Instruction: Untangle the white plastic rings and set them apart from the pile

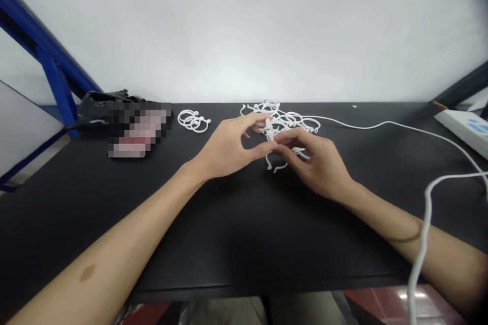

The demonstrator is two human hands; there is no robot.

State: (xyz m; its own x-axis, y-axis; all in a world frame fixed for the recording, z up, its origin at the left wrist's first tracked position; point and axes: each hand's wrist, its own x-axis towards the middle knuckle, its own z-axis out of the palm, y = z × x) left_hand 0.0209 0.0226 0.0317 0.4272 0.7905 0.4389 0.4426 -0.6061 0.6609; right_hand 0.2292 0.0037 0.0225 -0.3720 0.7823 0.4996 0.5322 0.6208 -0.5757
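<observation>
My left hand and my right hand meet above the middle of the black table. Between their fingertips is a white plastic shower curtain ring, seen nearly edge-on and partly covered by the fingers. The left fingers curl over its top while the thumb presses low; the right thumb and fingers pinch its lower right side. Just behind and beneath lies a pile of similar white rings, some hidden by my hands. An open ring shows below the fingertips. Several more rings lie together to the left.
The black table meets a white wall behind. A black plastic bag and a blurred-out object sit at the left. A white cable runs right, past a white box. Another thick cable hangs before my right forearm.
</observation>
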